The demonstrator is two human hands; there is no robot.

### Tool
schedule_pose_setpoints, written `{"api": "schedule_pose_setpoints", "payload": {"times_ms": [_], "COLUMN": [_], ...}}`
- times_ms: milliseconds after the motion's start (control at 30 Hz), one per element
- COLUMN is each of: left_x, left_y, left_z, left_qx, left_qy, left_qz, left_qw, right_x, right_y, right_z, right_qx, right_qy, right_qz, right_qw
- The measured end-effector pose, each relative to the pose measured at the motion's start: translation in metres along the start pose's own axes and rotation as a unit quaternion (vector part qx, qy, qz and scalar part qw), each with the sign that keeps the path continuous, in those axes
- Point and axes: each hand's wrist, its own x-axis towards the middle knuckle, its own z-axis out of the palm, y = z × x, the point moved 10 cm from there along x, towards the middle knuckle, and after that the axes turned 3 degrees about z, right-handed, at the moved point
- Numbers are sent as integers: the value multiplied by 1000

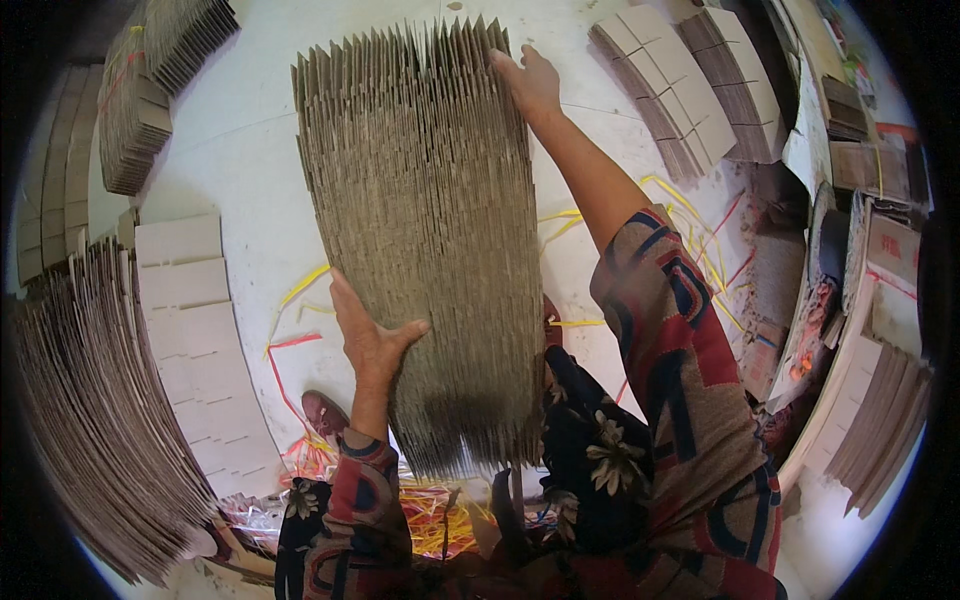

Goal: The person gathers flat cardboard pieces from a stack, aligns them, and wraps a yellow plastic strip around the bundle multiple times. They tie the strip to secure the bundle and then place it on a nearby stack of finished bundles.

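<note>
A tall stack of brown cardboard sheets (430, 220), notched at its far and near ends, stands on edge in front of me, its many edges facing up. My left hand (370, 340) grips its left side, thumb laid across the top edges and fingers along the side. At the far right corner, my right hand (530, 85) holds the stack with thumb over the edges; its other fingers are partly hidden. The stack's near end reaches my lap, and its underside is out of sight.
A leaning row of cardboard (100, 400) and pale slotted sheets (195, 330) fill the left. More bundles lie at upper left (135, 120) and upper right (670, 90). Yellow straps (690, 215) and a heap of tangled strapping (440, 520) lie on the white floor (260, 130).
</note>
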Motion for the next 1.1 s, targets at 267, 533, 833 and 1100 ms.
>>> {"api": "schedule_pose_setpoints", "payload": {"times_ms": [267, 533, 833, 1100], "left_x": [-2, -1, -2, -1], "left_y": [-1, 1, -1, 1], "left_z": [-3, -1, -2, 1], "left_qx": [15, 12, 4, -5], "left_qy": [3, 4, 1, -7], "left_qz": [-11, -5, -7, -14], "left_qw": [1000, 1000, 1000, 1000], "right_x": [7, 18, 10, 18], "right_y": [-7, 1, -22, -19], "right_z": [13, 15, 24, 34], "right_qx": [-42, -37, 12, -71], "right_qy": [2, 29, 13, -13], "right_qz": [-42, -156, -82, -126], "right_qw": [998, 987, 996, 989]}}
